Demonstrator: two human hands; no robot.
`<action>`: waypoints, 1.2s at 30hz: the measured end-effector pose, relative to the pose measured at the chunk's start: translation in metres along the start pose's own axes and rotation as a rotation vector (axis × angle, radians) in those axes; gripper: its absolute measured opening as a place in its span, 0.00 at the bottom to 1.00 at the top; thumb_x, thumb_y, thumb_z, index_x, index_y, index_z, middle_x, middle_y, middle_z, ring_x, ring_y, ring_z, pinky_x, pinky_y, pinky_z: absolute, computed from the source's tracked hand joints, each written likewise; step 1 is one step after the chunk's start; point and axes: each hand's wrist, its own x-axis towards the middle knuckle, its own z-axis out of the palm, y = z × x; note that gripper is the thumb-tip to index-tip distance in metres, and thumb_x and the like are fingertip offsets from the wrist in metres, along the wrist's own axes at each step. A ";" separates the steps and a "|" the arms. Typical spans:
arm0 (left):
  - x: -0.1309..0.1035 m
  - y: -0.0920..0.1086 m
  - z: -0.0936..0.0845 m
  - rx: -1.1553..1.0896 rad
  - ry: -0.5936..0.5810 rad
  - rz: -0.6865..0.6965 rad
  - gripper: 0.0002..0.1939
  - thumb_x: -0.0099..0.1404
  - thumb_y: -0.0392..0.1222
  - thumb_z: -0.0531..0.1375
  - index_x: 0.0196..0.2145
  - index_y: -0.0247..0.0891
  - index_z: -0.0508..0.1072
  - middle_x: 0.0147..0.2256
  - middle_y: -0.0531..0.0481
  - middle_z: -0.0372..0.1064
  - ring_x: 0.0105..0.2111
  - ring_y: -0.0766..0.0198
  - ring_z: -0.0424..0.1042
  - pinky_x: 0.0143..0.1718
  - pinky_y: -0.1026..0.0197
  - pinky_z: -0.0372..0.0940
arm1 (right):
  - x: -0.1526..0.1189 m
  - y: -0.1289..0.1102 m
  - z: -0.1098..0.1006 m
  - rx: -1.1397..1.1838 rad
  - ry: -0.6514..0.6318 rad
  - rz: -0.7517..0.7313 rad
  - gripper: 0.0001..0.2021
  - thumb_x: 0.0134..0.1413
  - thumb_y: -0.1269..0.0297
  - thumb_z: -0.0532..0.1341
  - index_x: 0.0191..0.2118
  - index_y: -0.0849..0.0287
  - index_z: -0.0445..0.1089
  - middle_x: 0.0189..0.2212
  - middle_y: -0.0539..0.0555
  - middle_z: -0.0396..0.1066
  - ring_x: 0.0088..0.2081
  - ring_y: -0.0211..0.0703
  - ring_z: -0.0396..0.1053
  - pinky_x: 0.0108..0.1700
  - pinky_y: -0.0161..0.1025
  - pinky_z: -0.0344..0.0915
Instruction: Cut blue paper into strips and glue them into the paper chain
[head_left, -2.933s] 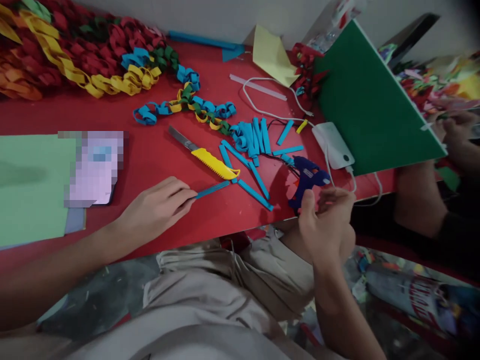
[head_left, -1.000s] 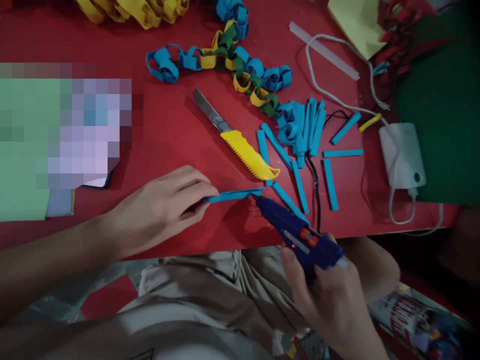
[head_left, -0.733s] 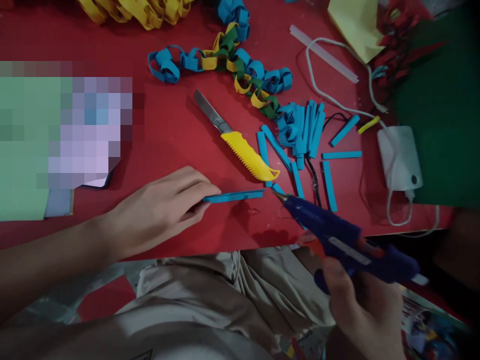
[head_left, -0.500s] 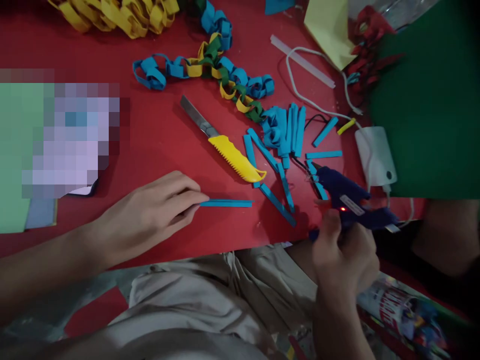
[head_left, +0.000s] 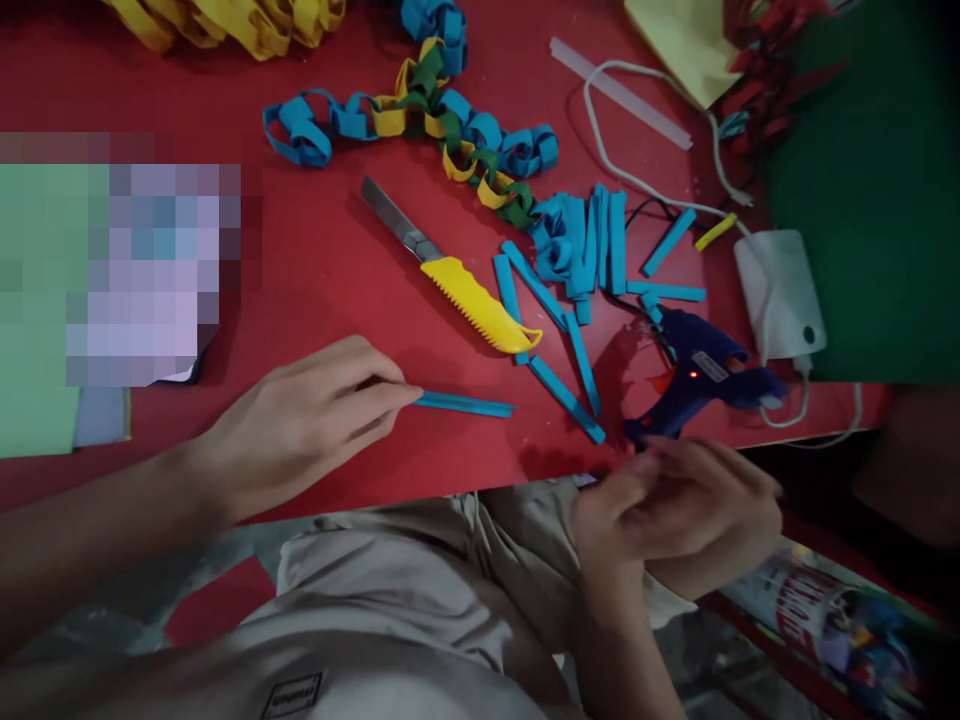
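My left hand is closed in a pinch on one end of a folded blue paper strip, whose free end points right just above the red table. A dark blue glue gun with a small red light lies at the table's right front. Just below its handle is my right hand, off the gun and slightly blurred, with loosely bent fingers and nothing visible in them. A yellow-handled knife with its blade out lies beyond the left hand. Several loose blue paper strips are scattered between knife and gun.
A blue, yellow and green paper chain lies across the red table. Yellow paper loops are at the back left. A white power bank with a cable, a clear glue stick and a green sheet are at right.
My right hand has let go of the glue gun, which now rests on the table, and has moved down towards me. My left hand still pinches the strip, now slightly tilted.
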 end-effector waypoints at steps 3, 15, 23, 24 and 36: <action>0.000 0.000 0.000 0.002 0.010 -0.010 0.11 0.73 0.33 0.58 0.50 0.37 0.74 0.43 0.47 0.73 0.43 0.62 0.73 0.42 0.60 0.69 | 0.006 -0.026 0.003 0.026 -0.146 -0.268 0.15 0.64 0.70 0.62 0.55 0.53 0.72 0.46 0.58 0.73 0.45 0.50 0.70 0.47 0.48 0.64; 0.003 0.000 -0.006 0.189 -0.044 0.175 0.11 0.71 0.34 0.59 0.50 0.31 0.75 0.42 0.45 0.74 0.41 0.57 0.73 0.42 0.54 0.72 | 0.021 -0.020 -0.001 0.078 -0.377 -0.373 0.15 0.65 0.69 0.63 0.55 0.52 0.76 0.49 0.57 0.73 0.45 0.48 0.67 0.45 0.46 0.61; 0.004 0.006 -0.006 0.485 -0.039 0.368 0.09 0.70 0.35 0.59 0.45 0.29 0.77 0.37 0.45 0.78 0.38 0.55 0.74 0.37 0.52 0.74 | 0.020 -0.061 -0.001 -0.087 -0.380 -0.487 0.20 0.71 0.51 0.56 0.63 0.48 0.71 0.60 0.58 0.70 0.51 0.51 0.66 0.45 0.49 0.54; 0.004 0.006 -0.007 0.491 -0.046 0.365 0.09 0.70 0.35 0.59 0.45 0.29 0.78 0.37 0.45 0.78 0.38 0.55 0.74 0.38 0.52 0.74 | 0.020 -0.067 0.004 -0.071 -0.388 -0.503 0.20 0.72 0.52 0.55 0.62 0.49 0.71 0.60 0.57 0.70 0.51 0.50 0.66 0.45 0.49 0.54; 0.005 0.014 -0.007 0.537 -0.039 0.299 0.11 0.71 0.39 0.59 0.47 0.33 0.76 0.35 0.46 0.74 0.36 0.57 0.71 0.34 0.54 0.67 | 0.011 -0.041 -0.014 -0.225 -0.307 -0.380 0.15 0.70 0.63 0.58 0.57 0.49 0.75 0.57 0.53 0.75 0.51 0.47 0.67 0.45 0.47 0.52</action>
